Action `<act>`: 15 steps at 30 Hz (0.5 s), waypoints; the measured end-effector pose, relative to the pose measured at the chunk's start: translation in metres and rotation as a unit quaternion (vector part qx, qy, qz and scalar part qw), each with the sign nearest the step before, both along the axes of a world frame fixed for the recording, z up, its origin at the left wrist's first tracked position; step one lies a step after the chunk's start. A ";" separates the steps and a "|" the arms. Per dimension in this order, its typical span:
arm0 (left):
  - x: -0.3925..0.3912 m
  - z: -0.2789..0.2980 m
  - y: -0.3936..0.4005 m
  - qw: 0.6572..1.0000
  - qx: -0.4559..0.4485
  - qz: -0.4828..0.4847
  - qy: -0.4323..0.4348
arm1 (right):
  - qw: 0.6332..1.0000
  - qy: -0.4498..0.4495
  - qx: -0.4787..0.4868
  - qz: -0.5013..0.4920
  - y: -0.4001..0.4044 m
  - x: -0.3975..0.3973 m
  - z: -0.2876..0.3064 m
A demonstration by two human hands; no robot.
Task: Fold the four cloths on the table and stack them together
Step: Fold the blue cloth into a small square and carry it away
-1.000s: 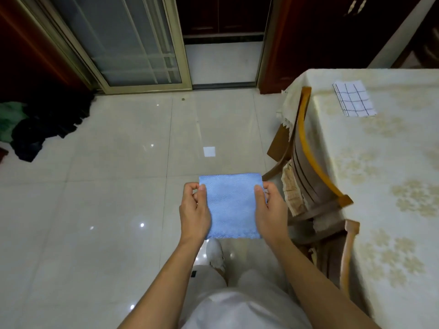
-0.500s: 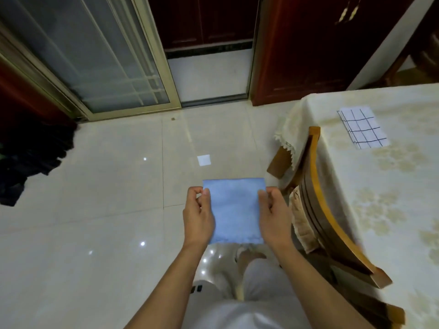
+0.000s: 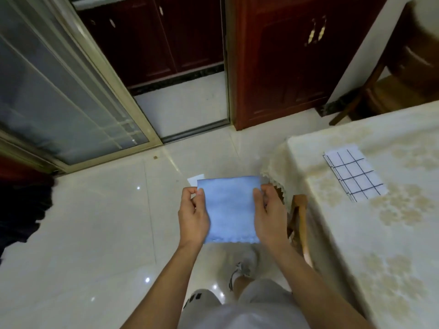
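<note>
Fingers (image 3: 200,194) of the left hand (image 3: 193,218) pinch the left edge of the blue cloth (image 3: 230,210), thumb on top, other digits curled behind; the right hand (image 3: 269,216) grips the opposite edge the same way. Cloth held in the air over the tiled floor (image 3: 95,233), already folded to a small rectangle, scalloped hem nearest the body. Two-sided grip likely keeps the layers aligned and taut so the fold does not slip open in carrying. Checked cloth (image 3: 355,173) lies folded flat on the tabletop (image 3: 392,245), near its far left corner, well apart from the blue one; probably the base of the stack. Wooden chair (image 3: 300,214) stands tucked against the tabletop edge, just beside the right hand. Other two cloths not visible. Next move, by judgement: set blue square on checked one.
</note>
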State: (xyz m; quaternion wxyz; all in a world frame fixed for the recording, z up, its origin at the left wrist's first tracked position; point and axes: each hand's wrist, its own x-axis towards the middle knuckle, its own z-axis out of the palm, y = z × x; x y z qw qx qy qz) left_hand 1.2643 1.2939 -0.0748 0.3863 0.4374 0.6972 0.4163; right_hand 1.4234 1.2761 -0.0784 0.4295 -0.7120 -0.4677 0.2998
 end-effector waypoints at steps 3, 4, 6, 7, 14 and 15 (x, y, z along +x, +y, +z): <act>0.025 0.001 0.044 1.000 0.002 -0.021 0.010 | 0.999 0.010 0.007 -0.029 0.034 0.023 0.001; 0.034 0.001 0.057 0.999 0.004 -0.032 0.012 | 0.999 0.016 0.002 -0.038 0.044 0.032 0.001; 0.046 0.003 0.075 0.999 0.005 -0.048 0.011 | 0.998 0.027 -0.009 -0.049 0.058 0.044 0.000; 0.058 0.004 0.088 0.998 0.003 -0.068 0.010 | 0.997 0.034 -0.011 -0.067 0.066 0.055 -0.001; 0.125 0.005 0.147 0.983 -0.009 -0.181 0.017 | 0.982 0.070 -0.009 -0.177 0.092 0.109 -0.002; 0.136 0.004 0.154 0.980 -0.009 -0.199 0.018 | 0.978 0.071 -0.004 -0.198 0.092 0.117 -0.004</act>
